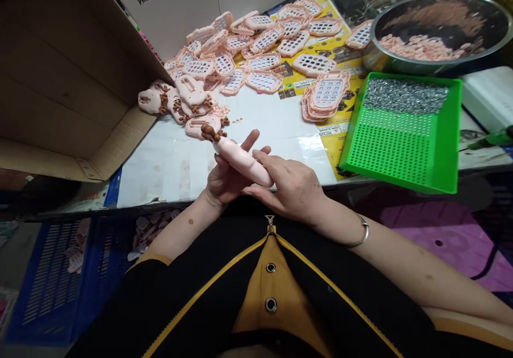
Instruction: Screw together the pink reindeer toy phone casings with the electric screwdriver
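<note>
A pale pink toy phone [240, 160] with brown antler-like parts at its far end is held edge-up between both hands, above the front of the table. My left hand [224, 180] supports it from below and the left side, its fingers partly hidden behind the toy. My right hand [294, 187] grips the near end, with the thumb underneath and the fingers on top. Just beyond lie several similar pink toy phones [193, 91] with brown antlers, in a heap. Small pale pink pieces [218, 110] are scattered beside that heap.
Many pink shells with keypad holes [264, 40] cover the back of the table. A stack of pink shells [326, 93] sits centre right. A green basket [401, 144] holds metal screws, and a steel bowl [379, 53] holds pink bits. An open cardboard box [68, 69] stands left.
</note>
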### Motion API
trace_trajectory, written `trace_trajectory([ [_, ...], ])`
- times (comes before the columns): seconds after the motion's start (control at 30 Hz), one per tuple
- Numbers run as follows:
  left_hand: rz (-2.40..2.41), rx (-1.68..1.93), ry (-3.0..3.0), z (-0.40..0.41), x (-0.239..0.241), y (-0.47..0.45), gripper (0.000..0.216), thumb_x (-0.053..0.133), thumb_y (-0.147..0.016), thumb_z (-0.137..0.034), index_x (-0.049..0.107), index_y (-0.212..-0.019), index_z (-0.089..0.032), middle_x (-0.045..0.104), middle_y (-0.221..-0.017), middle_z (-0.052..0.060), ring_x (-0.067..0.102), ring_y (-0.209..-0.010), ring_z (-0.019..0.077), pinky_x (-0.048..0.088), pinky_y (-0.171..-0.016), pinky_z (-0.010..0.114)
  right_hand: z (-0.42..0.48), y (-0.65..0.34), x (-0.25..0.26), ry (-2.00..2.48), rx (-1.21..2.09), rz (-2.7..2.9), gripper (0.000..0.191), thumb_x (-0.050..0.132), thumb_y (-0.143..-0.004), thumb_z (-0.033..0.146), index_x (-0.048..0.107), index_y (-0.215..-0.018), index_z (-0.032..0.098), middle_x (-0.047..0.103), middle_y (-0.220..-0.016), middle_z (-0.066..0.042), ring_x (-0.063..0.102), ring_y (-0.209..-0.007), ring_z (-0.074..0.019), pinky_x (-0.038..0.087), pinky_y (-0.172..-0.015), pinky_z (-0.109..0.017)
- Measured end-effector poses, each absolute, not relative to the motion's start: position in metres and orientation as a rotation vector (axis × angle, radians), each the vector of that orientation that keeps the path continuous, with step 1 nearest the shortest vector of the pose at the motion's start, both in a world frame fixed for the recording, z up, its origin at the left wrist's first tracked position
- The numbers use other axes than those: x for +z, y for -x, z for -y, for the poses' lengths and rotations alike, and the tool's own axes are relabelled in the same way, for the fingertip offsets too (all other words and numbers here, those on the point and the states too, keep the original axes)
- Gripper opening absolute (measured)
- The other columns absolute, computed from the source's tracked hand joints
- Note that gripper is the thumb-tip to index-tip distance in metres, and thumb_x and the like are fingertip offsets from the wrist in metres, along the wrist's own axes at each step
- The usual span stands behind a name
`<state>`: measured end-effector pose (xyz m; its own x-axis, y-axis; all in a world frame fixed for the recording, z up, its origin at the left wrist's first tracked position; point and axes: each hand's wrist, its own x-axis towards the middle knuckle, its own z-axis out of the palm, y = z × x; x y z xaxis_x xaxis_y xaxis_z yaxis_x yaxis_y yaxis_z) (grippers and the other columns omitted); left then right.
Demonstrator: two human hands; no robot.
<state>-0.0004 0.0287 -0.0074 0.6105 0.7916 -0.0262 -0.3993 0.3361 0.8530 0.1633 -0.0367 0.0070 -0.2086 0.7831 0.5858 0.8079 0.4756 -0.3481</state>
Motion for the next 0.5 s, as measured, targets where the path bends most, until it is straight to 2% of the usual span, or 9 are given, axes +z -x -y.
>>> trace_trajectory([
  [0.13,-0.592,0.804,-1.027,-0.028,-0.005,-0.003,0.074,0.066,-0.063,-0.092,0.063,-0.121,-0.046,0.045,-0.16,-0.008,0.048,-0.145,0.0371,0.049,-0.11,0.057,0.042,-0.168,0.004,1.328,0.119,1.984,0.049,0.048,-0.101,0.054,0.067,-0.125,0.016,0.078,-0.103,-0.014,0.072,-0.088,-0.0264,0.055,-0.071,-0.037],
  [0.27,-0.626,0.773,-0.98,-0.027,-0.004,-0.005,0.078,0.072,-0.059,-0.09,0.065,-0.12,-0.042,0.052,-0.156,-0.003,0.052,-0.141,0.0378,0.048,-0.109,0.057,0.042,-0.17,-0.002,1.328,0.188,1.948,0.043,0.048,-0.102,0.049,0.068,-0.12,0.016,0.077,-0.097,-0.014,0.071,-0.084,-0.0262,0.056,-0.072,-0.038],
  [0.37,-0.669,0.781,-1.005,-0.032,0.001,-0.002,0.072,0.077,-0.062,-0.082,0.068,-0.117,-0.036,0.063,-0.144,0.003,0.059,-0.133,0.0354,0.05,-0.105,0.055,0.04,-0.176,-0.009,1.299,0.219,1.831,0.053,0.052,-0.099,0.055,0.061,-0.133,0.016,0.075,-0.109,-0.016,0.072,-0.091,-0.0286,0.059,-0.076,-0.043],
  [0.5,-0.886,0.91,-1.524,-0.039,0.011,0.003,0.043,0.087,-0.071,-0.053,0.072,-0.104,-0.029,0.076,-0.116,0.003,0.068,-0.112,0.0269,0.048,-0.105,0.049,0.037,-0.186,-0.012,1.168,0.211,1.599,0.076,0.069,-0.09,0.056,0.041,-0.151,0.021,0.068,-0.121,-0.015,0.071,-0.095,-0.0255,0.063,-0.083,-0.043],
])
